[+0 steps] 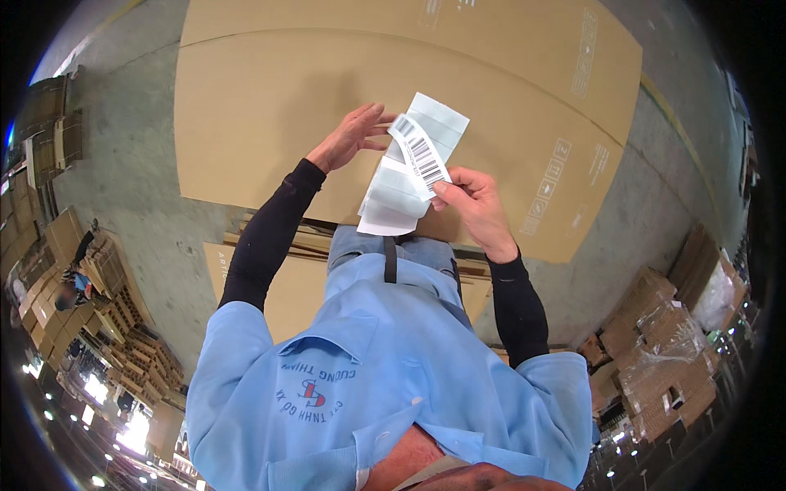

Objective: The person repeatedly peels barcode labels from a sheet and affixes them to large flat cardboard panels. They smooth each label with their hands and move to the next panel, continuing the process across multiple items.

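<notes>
My right hand (475,204) pinches the lower end of a white barcode label (419,154) between thumb and fingers. The label curves upward and to the left. Behind it is a folded strip of pale label backing paper (446,119), its lower folds hanging toward my waist. My left hand (352,137) is open, its fingers spread, with the tips at the label's upper left edge; whether they touch the paper I cannot tell. Beneath both hands lies a large flat brown cardboard box (262,106) with white printed handling symbols at its right.
More cardboard (286,286) lies under the box, close to my legs. Stacked cartons (655,352) with clear plastic wrap stand at the right. On the left are pallets (135,344), piled cartons and another person (75,288) far off. Grey concrete floor (123,139) surrounds the box.
</notes>
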Motion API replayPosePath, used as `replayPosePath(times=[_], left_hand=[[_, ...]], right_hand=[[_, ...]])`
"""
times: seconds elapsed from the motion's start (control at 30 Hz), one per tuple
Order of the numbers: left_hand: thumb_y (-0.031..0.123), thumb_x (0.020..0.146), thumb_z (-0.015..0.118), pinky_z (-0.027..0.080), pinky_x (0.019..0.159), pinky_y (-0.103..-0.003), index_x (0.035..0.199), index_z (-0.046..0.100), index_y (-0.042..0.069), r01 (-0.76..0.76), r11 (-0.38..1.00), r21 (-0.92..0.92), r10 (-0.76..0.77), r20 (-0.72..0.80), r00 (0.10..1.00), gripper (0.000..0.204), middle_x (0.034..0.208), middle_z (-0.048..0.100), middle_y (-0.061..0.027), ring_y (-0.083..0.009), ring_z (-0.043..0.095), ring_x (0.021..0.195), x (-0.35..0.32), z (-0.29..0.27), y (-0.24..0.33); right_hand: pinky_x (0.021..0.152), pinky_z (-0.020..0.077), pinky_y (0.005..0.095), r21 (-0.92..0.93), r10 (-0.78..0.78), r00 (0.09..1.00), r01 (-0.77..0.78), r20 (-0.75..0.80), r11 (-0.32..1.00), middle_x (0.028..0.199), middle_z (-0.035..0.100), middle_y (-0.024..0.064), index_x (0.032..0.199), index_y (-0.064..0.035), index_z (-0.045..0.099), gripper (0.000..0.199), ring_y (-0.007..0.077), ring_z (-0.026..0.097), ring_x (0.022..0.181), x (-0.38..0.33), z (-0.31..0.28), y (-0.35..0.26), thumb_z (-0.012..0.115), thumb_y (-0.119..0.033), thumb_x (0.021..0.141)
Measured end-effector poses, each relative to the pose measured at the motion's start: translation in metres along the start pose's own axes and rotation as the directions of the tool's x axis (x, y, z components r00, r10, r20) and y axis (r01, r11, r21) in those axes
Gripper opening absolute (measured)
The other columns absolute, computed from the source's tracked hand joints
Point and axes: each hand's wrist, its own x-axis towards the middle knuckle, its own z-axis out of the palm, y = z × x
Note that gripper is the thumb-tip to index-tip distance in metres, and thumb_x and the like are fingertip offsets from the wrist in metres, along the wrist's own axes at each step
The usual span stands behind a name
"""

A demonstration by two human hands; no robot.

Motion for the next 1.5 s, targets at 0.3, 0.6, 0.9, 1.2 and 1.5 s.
replayPosePath(times=[0.3,0.6,0.9,1.2,1.5], left_hand=[[0.037,0.104,0.054,0.061,0.086,-0.043,0.113,0.045,0.005,-0.236,0.892,-0.386,0.297,0.107,0.949,0.034,0.127,0.062,-0.0256,-0.0333,0.065,0.115,0.022,0.025,0.026],[0.003,0.088,0.076,0.059,0.084,-0.033,0.087,0.046,0.009,-0.341,0.929,0.145,0.352,-0.052,0.935,0.03,0.11,0.071,-0.0196,-0.0198,0.07,0.099,0.035,0.019,0.044],[0.009,0.083,0.08,0.054,0.085,-0.028,0.135,0.036,-0.022,-0.225,0.731,0.644,0.252,0.051,0.966,0.075,0.098,0.076,-0.0166,-0.0159,0.07,0.093,0.174,-0.031,0.125],[0.017,0.08,0.078,0.052,0.093,-0.03,0.138,0.045,-0.017,-0.246,0.175,0.954,0.337,0.176,0.925,0.075,0.1,0.076,-0.0124,-0.0202,0.071,0.097,0.33,-0.037,0.203],[0.018,0.085,0.076,0.056,0.086,-0.03,0.136,0.052,-0.012,-0.219,0.128,0.967,0.403,0.151,0.903,0.064,0.104,0.076,-0.0094,-0.0177,0.071,0.094,0.389,-0.049,0.196]], right_hand=[[0.071,0.0505,0.0252,0.003,0.051,0.998,-0.051,-0.046,0.999,0.084,0.07,0.0041,0.097,0.0016,0.072,0.014,0.0091,0.063,0.075,0.009,-0.022,0.004,0.065,-0.011,0.096],[0.071,0.0514,0.025,0.045,0.124,0.989,-0.12,-0.086,0.992,0.082,0.07,0.003,0.096,0.002,0.071,0.016,0.0082,0.062,0.074,0.033,-0.031,0.027,0.066,-0.013,0.096],[0.063,0.0511,0.0246,0.042,0.139,0.977,-0.134,-0.164,0.99,0.079,0.067,0.0021,0.084,-0.0025,0.066,0.023,0.008,0.06,0.069,0.155,-0.04,0.08,0.065,-0.021,0.098],[0.06,0.0499,0.027,0.342,0.145,0.929,-0.022,-0.34,0.939,0.079,0.066,0.0017,0.089,-0.004,0.066,0.022,0.0102,0.059,0.067,0.313,-0.059,0.068,0.066,-0.025,0.096],[0.051,0.0455,0.027,0.349,0.219,0.885,-0.069,-0.411,0.935,0.072,0.064,0.0029,0.089,-0.0018,0.066,0.019,0.0093,0.054,0.056,0.36,-0.084,0.06,0.068,-0.02,0.093]])
